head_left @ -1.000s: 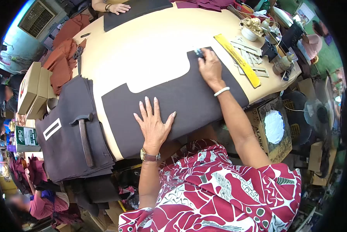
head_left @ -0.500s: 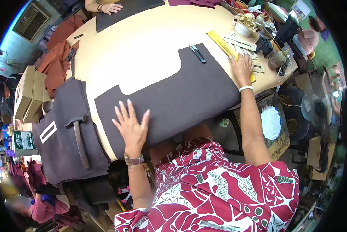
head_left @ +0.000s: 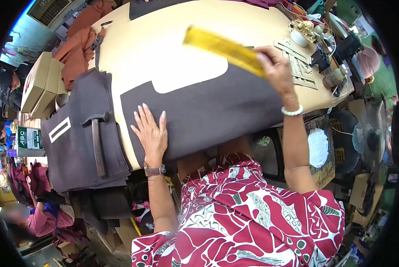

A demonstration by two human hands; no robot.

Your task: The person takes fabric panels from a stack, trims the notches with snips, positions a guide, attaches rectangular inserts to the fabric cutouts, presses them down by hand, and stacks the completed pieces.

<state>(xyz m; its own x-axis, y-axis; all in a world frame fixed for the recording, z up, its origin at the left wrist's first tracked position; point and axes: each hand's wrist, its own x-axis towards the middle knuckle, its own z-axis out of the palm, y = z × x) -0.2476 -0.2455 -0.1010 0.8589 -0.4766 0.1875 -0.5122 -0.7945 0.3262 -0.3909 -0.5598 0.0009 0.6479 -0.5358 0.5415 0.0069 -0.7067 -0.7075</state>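
Head view: we are gripping the ruler (head_left: 221, 46) in the right hand (head_left: 277, 71), the fingers closing on its near end. The ruler is slanting above the upper right part of the cloth (head_left: 199, 115), its far end reaching over bare table (head_left: 141, 49). It is showing blurred, so we are not confirming contact with the cloth. The left hand (head_left: 150, 138) is lying flat near the cloth's left edge, fingers spread, gripping nothing.

We are judging the ruler light, stiff and rather smooth; an end hold is probably letting the far end swing, so we are favouring a grip nearer mid-length. We are rating the cloth soft, not fragile, and liable to shift or crease; flat palm pressure is suiting it better than pinching.

On the right, templates (head_left: 293, 52) are lying just beside the right hand, with the pot (head_left: 298, 39) and the bottle (head_left: 335, 78) standing beyond. On the left, the stack (head_left: 75, 155) is lying beside the cloth, bearing the hammer (head_left: 98, 147) and limiting sideways room.
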